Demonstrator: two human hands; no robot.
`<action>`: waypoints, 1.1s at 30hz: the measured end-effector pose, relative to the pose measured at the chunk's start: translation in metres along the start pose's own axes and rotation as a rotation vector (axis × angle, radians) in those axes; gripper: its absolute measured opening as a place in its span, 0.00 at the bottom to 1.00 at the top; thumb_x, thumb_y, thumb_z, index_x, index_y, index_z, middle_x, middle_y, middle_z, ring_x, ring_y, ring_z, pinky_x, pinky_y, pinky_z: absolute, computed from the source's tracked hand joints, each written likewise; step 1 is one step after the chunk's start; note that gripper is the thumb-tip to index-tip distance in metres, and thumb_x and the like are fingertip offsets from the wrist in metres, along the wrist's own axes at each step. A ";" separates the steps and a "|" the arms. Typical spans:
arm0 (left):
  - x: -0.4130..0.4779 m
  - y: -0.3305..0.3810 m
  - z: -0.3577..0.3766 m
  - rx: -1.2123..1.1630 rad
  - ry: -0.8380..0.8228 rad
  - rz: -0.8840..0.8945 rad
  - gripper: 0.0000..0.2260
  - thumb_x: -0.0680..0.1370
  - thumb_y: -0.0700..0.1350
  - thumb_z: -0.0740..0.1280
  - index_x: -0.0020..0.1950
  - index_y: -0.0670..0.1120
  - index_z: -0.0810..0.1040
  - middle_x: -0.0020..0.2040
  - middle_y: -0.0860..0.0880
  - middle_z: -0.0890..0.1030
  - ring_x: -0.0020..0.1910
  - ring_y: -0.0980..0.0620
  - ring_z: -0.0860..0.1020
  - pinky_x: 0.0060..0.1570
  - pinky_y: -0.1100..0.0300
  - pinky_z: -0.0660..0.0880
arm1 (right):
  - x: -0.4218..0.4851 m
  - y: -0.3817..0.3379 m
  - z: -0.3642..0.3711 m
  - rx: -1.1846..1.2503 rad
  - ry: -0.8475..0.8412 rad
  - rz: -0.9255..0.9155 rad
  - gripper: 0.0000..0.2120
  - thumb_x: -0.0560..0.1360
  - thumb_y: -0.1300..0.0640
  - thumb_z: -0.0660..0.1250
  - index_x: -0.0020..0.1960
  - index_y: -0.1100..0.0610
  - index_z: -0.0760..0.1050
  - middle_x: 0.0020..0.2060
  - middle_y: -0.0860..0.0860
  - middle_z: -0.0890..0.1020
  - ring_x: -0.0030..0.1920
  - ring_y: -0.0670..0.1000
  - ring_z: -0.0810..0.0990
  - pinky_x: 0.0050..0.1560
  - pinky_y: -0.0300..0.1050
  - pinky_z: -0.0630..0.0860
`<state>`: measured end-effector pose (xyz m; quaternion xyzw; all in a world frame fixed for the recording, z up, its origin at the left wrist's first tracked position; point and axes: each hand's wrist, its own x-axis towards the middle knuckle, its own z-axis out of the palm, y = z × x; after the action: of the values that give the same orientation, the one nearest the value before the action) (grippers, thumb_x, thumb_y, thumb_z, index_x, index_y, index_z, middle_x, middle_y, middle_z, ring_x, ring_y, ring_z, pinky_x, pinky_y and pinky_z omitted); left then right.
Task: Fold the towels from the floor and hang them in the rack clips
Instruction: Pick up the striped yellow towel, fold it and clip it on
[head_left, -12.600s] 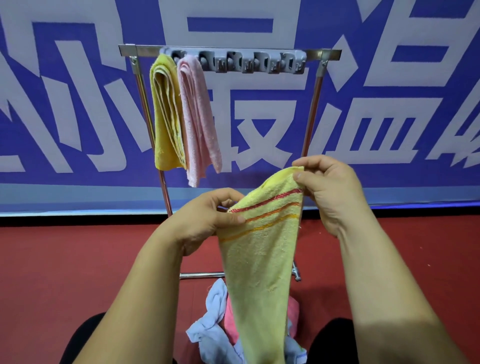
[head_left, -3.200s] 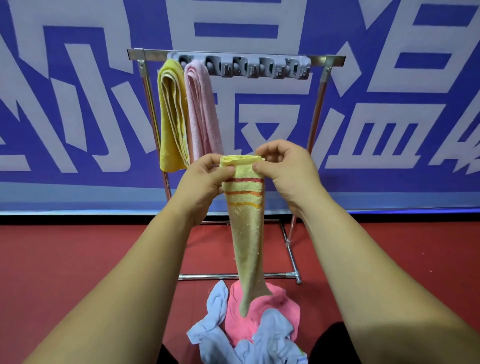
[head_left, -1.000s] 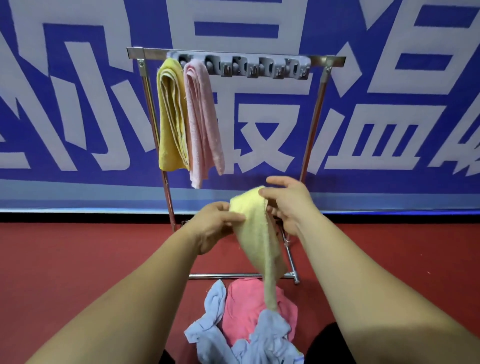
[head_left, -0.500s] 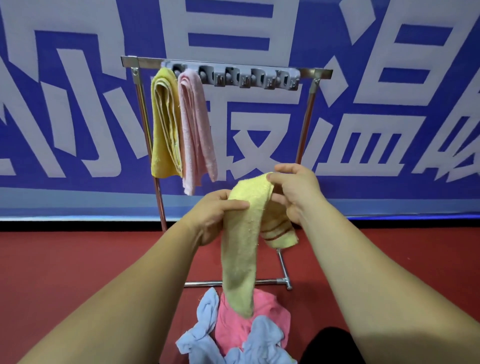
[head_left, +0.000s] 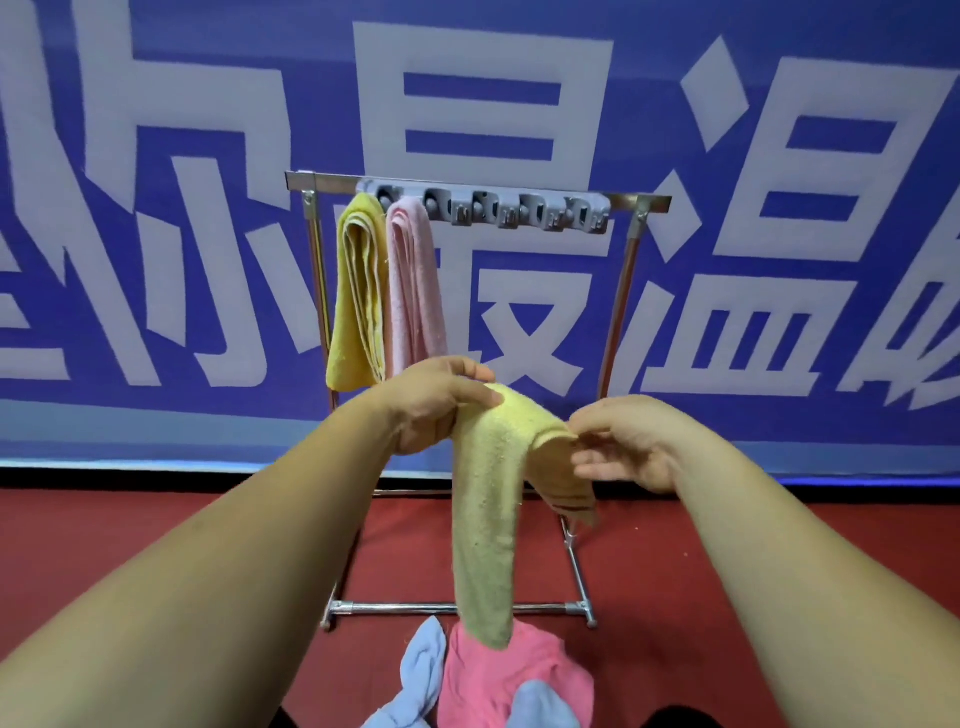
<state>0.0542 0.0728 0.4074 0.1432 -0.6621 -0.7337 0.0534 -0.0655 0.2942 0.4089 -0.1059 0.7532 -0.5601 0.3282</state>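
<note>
My left hand (head_left: 436, 405) grips the pale yellow terry towel (head_left: 485, 519) at its fold. My right hand (head_left: 631, 441) barely pinches it, so the short end may slip.

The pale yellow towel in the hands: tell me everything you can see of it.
The pale yellow towel is nubby terry cloth, folded into a narrow strip and draped in an uneven bend. The left hand grips its top, thumb over the cloth; the right hand pinches the fold beside it. The long end hangs down, its tip over the pink towel on the floor; contact cannot be told. The short end hangs below the right hand, with dark stripes near its edge.
</note>
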 end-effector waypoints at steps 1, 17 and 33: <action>-0.002 0.015 0.003 0.039 -0.047 -0.010 0.12 0.78 0.32 0.73 0.58 0.44 0.79 0.48 0.44 0.82 0.43 0.49 0.82 0.44 0.54 0.80 | -0.004 -0.004 -0.005 -0.125 0.010 -0.019 0.07 0.76 0.63 0.75 0.53 0.62 0.83 0.40 0.58 0.85 0.36 0.54 0.85 0.44 0.51 0.88; -0.052 0.131 -0.011 0.452 -0.334 -0.056 0.19 0.79 0.31 0.70 0.68 0.44 0.75 0.55 0.40 0.83 0.52 0.43 0.83 0.50 0.53 0.82 | -0.044 -0.075 0.043 0.214 -0.459 -0.361 0.20 0.80 0.61 0.70 0.72 0.62 0.74 0.46 0.56 0.83 0.42 0.51 0.80 0.43 0.41 0.79; -0.063 0.136 -0.036 0.363 -0.194 0.148 0.12 0.74 0.37 0.67 0.58 0.43 0.78 0.49 0.42 0.80 0.48 0.45 0.79 0.54 0.49 0.79 | -0.084 -0.137 0.065 0.328 -0.322 -0.553 0.17 0.80 0.68 0.66 0.68 0.61 0.78 0.40 0.54 0.79 0.27 0.45 0.74 0.26 0.38 0.71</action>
<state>0.1092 0.0390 0.5478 0.0304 -0.7941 -0.6068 0.0166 0.0099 0.2401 0.5550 -0.3384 0.5351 -0.7172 0.2912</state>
